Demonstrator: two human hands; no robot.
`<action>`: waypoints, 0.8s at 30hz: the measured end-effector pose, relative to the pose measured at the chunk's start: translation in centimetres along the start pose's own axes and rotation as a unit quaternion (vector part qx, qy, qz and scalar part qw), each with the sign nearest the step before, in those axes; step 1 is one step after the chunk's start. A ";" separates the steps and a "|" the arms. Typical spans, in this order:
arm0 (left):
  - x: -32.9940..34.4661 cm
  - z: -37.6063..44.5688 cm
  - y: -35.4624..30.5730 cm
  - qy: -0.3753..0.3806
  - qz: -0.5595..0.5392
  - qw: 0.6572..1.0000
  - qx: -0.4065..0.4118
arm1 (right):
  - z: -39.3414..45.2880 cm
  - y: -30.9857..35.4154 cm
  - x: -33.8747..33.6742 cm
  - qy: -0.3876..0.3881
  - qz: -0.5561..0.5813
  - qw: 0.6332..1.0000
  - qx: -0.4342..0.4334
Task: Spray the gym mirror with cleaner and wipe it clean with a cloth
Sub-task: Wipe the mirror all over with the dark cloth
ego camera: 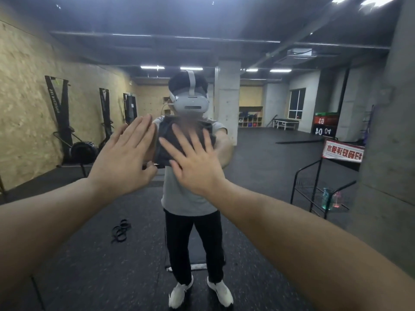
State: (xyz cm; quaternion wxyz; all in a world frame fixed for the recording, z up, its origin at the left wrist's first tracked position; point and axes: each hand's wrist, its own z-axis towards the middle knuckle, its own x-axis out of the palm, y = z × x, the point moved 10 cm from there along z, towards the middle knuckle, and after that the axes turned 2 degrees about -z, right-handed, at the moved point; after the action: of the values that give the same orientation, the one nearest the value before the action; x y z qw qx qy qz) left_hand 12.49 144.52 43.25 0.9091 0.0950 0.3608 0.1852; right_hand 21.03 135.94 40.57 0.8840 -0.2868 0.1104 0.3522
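Observation:
I face the big gym mirror [265, 158], which fills the view and reflects me and the room. A dark grey cloth [165, 142] lies flat on the glass at chest height. My right hand [195, 169] presses on it with fingers spread, covering its lower right part. My left hand [125, 158] is held flat beside the cloth's left edge, fingers together, holding nothing; I cannot tell whether it touches the glass. Reflected in the mirror at the lower right are a teal bottle [326, 198] and a pinkish bottle [336, 199].
Everything else is reflection. Both bottles stand in a black wire rack [314, 180] under a red-and-white sign [342, 151]. Black bands [121, 231] lie on the dark rubber floor. Rowing machines [74, 142] line the left wooden wall, and a concrete pillar [228, 97] stands behind me.

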 end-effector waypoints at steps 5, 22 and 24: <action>-1.0 1.3 -0.2 0.005 0.006 1.000 -0.016 | -1.1 -5.6 -0.9 0.016 -0.006 0.999 -0.034; -4.5 7.1 -0.4 0.023 -0.029 0.994 -0.104 | -2.7 -19.9 -3.9 0.007 0.034 0.943 0.332; -4.6 6.9 -0.5 0.018 -0.028 0.994 -0.103 | 0.2 -15.0 -3.6 0.005 0.021 0.974 0.225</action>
State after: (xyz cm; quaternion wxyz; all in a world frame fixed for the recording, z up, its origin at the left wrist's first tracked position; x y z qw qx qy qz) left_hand 14.31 141.95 50.99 0.9121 -0.0126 0.3590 0.1977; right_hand 28.76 125.24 48.62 0.9179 -0.0803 0.1972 0.3349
